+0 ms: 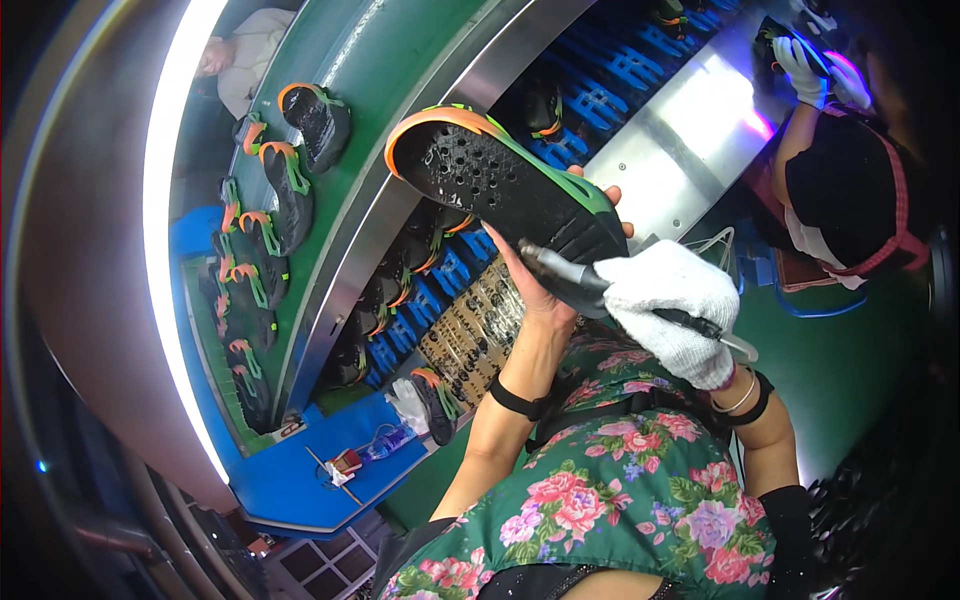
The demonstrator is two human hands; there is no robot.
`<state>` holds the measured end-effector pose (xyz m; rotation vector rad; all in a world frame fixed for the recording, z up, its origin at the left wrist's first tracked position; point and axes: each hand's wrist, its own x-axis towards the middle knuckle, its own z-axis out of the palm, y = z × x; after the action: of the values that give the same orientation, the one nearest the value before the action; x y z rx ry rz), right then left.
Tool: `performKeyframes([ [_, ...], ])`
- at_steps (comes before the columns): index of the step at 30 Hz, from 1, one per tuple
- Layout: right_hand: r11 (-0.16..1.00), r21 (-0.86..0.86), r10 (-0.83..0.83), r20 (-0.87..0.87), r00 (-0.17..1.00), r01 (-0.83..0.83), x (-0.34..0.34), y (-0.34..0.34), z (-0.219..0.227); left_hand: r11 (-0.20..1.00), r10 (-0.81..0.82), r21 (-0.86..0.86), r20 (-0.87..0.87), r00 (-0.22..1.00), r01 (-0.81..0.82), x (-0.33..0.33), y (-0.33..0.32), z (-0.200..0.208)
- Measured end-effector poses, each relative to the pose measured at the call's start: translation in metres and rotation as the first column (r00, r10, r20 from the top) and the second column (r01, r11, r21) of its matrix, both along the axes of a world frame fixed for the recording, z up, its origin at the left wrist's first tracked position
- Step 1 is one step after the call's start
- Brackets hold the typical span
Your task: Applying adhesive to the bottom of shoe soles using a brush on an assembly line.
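A black shoe sole (475,172) with an orange heel rim and green side edges is held up in front of me, its holed inner face upward. My bare left hand (545,290) grips it from below, thumb along the near side and fingertips showing past the far edge. In a white knitted glove, my right hand (668,305) is closed around a brush (552,264). The dark bristle end lies over the forefoot of the sole; whether it touches there I cannot tell. Whitish wet-looking spots show on the heel area.
To the left runs a green conveyor belt (375,65) with a metal edge, carrying several similar soles (292,195). Beneath is a rack with blue holders (440,285). A blue table (290,490) stands lower left. Another person's gloved hands (800,70) work at far right.
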<state>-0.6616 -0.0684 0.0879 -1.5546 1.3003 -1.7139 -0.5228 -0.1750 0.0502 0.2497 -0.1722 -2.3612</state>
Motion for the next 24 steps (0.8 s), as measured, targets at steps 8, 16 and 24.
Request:
performKeyframes([
  [8, 0.996, 0.006, 0.084, -0.097, 0.992, -0.084, 0.001, 0.004, 0.008, 0.998, 0.029, -0.056, -0.041, 0.999, -0.031, -0.006, -0.005, -0.003],
  [16, 0.999, -0.018, 0.038, -0.159, 0.987, -0.041, -0.002, 0.007, 0.004, 0.991, 0.082, -0.115, 0.061, 0.995, -0.075, -0.007, -0.012, -0.004],
  [24, 0.983, 0.180, 0.041, 0.048, 0.998, -0.049, -0.013, 0.009, -0.001, 0.996, 0.036, -0.078, 0.052, 0.998, -0.032, -0.005, -0.017, -0.003],
])
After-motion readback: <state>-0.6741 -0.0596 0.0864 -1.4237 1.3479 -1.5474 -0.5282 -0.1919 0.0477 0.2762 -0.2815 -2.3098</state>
